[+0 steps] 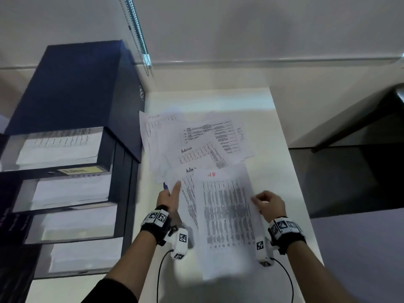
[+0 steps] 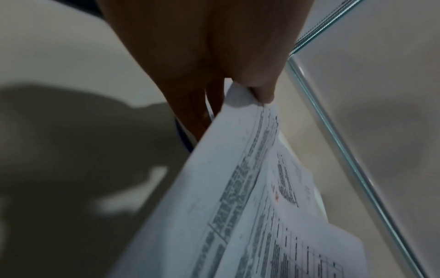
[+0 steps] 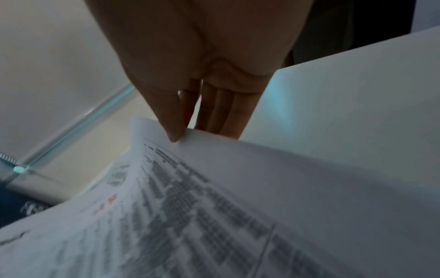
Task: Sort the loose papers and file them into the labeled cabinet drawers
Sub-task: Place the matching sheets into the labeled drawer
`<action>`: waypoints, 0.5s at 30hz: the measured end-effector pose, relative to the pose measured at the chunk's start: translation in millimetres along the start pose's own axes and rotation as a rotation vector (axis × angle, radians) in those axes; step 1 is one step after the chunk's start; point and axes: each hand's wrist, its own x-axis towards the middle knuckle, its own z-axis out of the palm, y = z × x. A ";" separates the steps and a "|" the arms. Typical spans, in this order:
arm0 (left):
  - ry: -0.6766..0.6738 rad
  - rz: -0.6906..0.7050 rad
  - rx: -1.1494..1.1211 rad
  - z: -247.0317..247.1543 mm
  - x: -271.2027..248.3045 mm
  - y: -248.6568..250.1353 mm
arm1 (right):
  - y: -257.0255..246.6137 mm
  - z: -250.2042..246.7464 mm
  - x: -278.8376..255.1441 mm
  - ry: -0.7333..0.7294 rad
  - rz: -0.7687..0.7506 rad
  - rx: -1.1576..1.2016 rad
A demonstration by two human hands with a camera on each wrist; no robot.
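Sorting: our right hand (image 1: 270, 204) pinches the red-marked sheet (image 1: 227, 217), left hand (image 1: 169, 197) pinches an Admin sheet (image 1: 185, 184). Next: match a drawer (image 1: 72, 221) label.

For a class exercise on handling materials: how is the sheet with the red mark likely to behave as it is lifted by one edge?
Probably floppy: the sheet already curves where the right hand pinches its edge. Likely very light, since thumb and fingertips alone hold it. It may slide easily, as it overlaps the other papers on the smooth table.
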 end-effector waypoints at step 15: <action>0.159 -0.170 -0.185 29.0 41.9 55.3 | -4.3 11.2 11.0 -0.302 0.064 -0.121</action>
